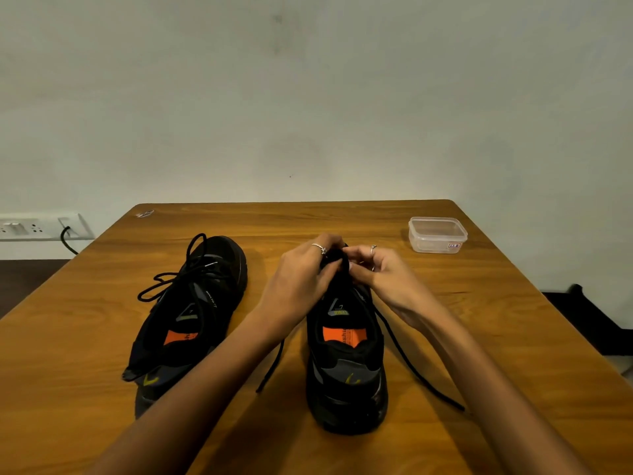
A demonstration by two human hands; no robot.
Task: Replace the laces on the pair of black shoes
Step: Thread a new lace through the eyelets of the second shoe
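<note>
While left hand (301, 275) and right hand (380, 272) pinch the thin black lace (411, 365) at the black mesh shoe (346, 368) toe eyelets, keep both trailing ends even.

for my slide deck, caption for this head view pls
Both hands, left and right, work the lace on the right shoe; left shoe waits.

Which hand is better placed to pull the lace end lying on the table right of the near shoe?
Right hand: that lace end trails beside its wrist, while the left hand works across the shoe.
</note>
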